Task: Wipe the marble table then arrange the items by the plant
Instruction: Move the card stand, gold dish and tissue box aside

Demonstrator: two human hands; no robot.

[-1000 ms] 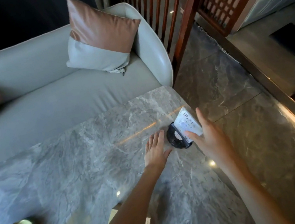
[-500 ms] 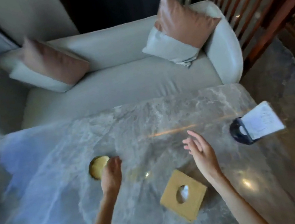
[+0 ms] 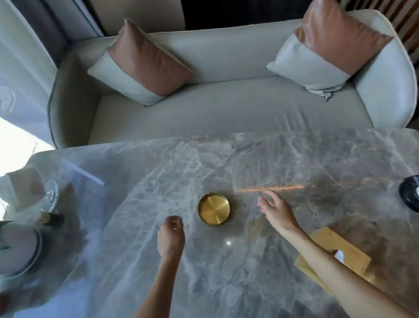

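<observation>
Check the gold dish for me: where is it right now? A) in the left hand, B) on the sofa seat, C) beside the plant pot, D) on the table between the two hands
D: the gold dish sits flat on the marble table, with the left hand and right hand on either side, neither touching it.

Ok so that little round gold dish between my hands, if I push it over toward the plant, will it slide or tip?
The gold dish looks low, flat-bottomed and metallic, so it will probably slide rather than tip or roll. The marble table is glossy, so it may skate easily and scrape. Its shallow rim gives little to grip; pinching the edge seems safest.
</observation>
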